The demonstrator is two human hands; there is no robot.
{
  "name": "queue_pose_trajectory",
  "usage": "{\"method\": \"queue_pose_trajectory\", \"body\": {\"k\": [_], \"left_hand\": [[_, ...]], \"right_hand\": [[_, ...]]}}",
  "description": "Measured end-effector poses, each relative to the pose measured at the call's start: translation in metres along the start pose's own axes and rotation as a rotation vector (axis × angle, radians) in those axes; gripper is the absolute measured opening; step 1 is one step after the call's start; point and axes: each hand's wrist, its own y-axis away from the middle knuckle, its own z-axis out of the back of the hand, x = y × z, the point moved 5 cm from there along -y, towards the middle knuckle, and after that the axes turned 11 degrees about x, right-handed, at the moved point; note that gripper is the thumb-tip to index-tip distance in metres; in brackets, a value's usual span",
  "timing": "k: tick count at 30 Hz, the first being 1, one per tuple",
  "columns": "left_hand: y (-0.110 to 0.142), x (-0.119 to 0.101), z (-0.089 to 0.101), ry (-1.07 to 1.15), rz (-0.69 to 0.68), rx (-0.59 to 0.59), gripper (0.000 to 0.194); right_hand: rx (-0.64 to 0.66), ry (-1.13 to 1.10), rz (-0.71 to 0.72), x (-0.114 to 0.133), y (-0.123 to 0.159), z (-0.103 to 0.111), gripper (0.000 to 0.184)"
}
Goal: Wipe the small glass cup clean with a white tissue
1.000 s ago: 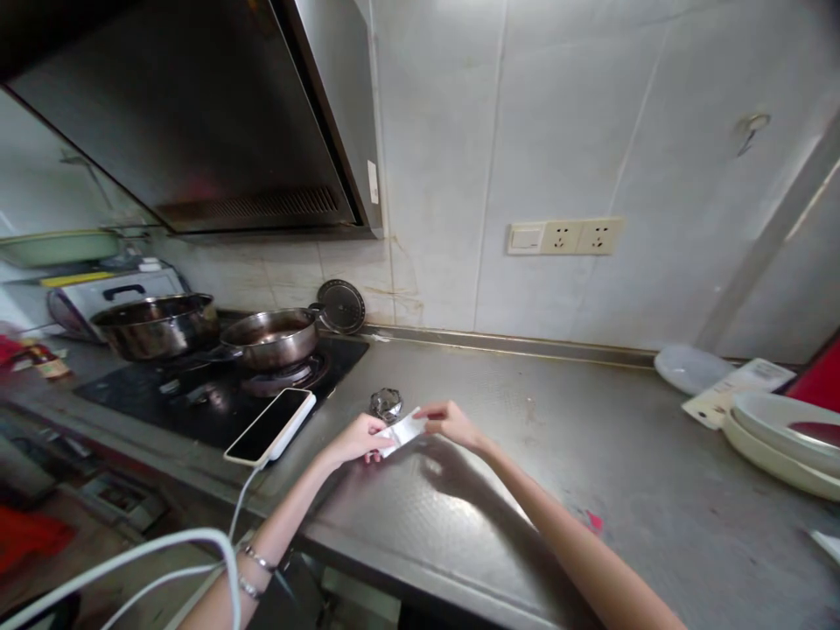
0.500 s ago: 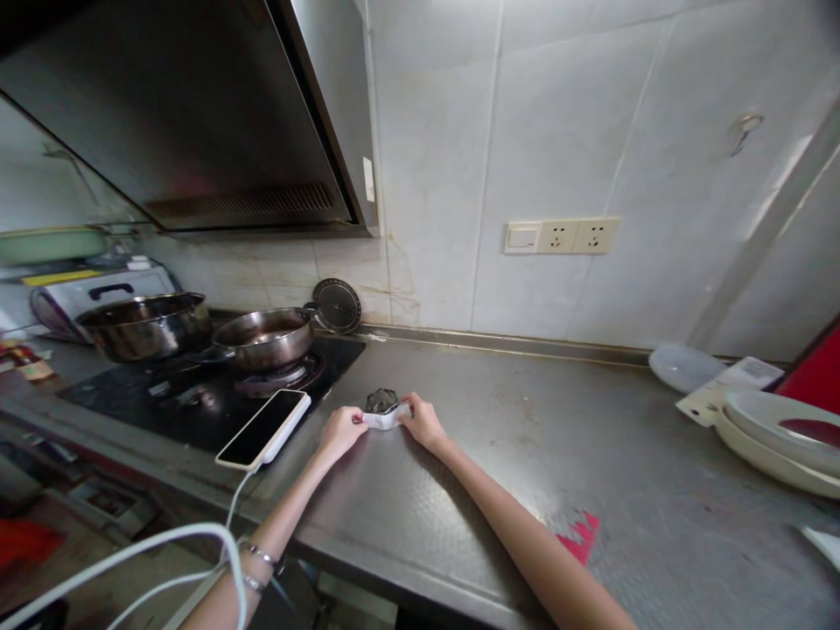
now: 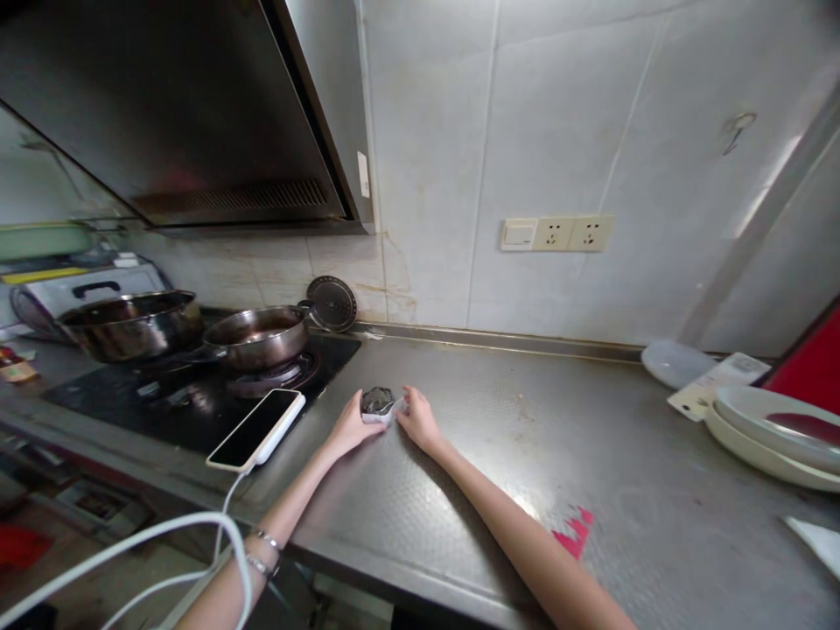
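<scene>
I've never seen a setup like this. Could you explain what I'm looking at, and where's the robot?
There's no robot here: these are a person's bare hands. Every picture comes from one camera worn on the head, looking forward and down.

The left hand and right hand hold a white strip against the near side of a small glassy dish. What the strip is made of, I can't tell.

The dish stands on a metal counter. Red scraps lie nearer the camera, and plates sit at the right. At the left are a phone and a stove with two pans.
</scene>
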Motion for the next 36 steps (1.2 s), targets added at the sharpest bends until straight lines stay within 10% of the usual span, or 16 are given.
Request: {"method": "queue_pose_trajectory", "body": {"k": [6,27,36], "left_hand": [[-0.003,-0.008,0.002,0.051,-0.032,0.048,0.062],[-0.006,-0.011,0.011,-0.052,-0.064,0.112,0.058],[-0.006,-0.032,-0.002,0.040,-0.121,0.177,0.055]], "right_hand": [[-0.043,-0.099,-0.127,-0.003,-0.005,-0.012,0.047],[0.056,-0.407,-0.216,0.005,-0.049,-0.039,0.065],[0.085,-0.629,-0.189,-0.003,-0.037,-0.016,0.078]]}}
